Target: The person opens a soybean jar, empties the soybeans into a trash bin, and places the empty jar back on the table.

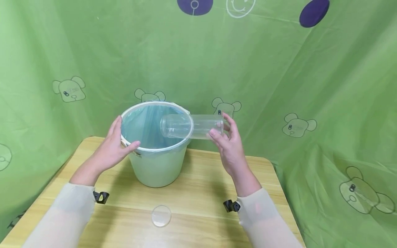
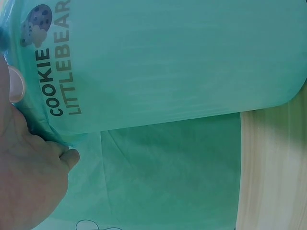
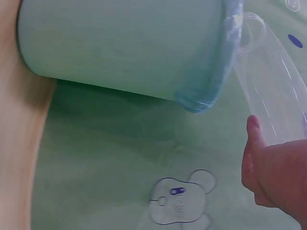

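In the head view a pale green trash bin (image 1: 158,168) with a blue-green liner bag (image 1: 145,119) stands on the table. My left hand (image 1: 110,146) holds its left rim, the thumb lying along the front edge. Tipped on its side, a clear plastic jar (image 1: 201,125) reaches over the bin's right rim, its uncapped mouth above the inside. My right hand (image 1: 229,150) grips the jar near its base, thumb on the near side and fingers behind. Nothing shows inside the jar. The right wrist view has the jar (image 3: 273,81) beside the bagged rim (image 3: 206,98).
A clear round lid (image 1: 161,216) lies flat on the wooden table (image 1: 192,199), in front of the bin. Green curtain (image 1: 263,69) with bear drawings hangs close behind the table and at both sides. Printed lettering (image 2: 55,81) marks the bin's outer wall.
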{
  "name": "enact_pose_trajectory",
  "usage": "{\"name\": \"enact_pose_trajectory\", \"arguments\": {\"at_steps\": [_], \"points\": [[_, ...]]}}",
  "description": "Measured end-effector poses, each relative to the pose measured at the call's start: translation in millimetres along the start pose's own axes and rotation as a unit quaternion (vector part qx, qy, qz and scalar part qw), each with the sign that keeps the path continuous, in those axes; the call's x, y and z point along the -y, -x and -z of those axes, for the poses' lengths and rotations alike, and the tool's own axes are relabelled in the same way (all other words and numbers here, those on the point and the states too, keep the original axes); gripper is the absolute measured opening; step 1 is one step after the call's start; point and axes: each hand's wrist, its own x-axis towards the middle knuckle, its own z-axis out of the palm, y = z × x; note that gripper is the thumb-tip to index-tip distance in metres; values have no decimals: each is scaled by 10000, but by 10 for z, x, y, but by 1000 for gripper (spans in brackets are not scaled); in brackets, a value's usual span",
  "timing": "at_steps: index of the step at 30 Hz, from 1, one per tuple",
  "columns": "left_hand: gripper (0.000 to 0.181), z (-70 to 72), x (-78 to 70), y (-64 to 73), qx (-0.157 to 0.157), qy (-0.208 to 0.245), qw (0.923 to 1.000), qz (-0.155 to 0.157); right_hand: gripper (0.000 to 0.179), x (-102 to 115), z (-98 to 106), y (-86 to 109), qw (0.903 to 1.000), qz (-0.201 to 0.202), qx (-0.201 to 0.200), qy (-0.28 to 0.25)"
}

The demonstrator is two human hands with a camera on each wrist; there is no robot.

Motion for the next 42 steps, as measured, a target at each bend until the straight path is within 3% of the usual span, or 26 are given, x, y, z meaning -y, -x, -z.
{"name": "enact_pose_trajectory", "arguments": {"at_steps": [9, 14, 18, 21, 28, 31, 35, 42], "points": [[130, -68, 8, 0, 43, 128, 9999, 73, 68, -416, 246, 99, 9980, -582, -214, 110], [130, -114, 51, 23, 59, 133, 9998, 95, 79, -612, 331, 189, 9916, -789, 12, 1025], [128, -120, 84, 50, 58, 111, 9999, 42, 93, -768, 355, 259, 9750, -917, 222, 2012], [128, -120, 104, 68, 38, 129, 9999, -40, 94, -880, 361, 323, 9637, -1023, 322, 2445], [123, -119, 183, 133, 10, 280, 9995, -142, 76, -1084, 489, 489, 9693, -1109, 155, 2187], [121, -108, 222, 188, 51, 318, 9994, -112, 78, -1209, 631, 559, 9637, -1164, -104, 2401], [122, -133, 251, 257, 113, 191, 9997, -85, 83, -1442, 870, 681, 9420, -1020, -427, 3168], [119, -306, 275, 399, 115, -509, 9986, -5, 87, -1850, 1155, 895, 8715, -879, -729, 4769]]}}
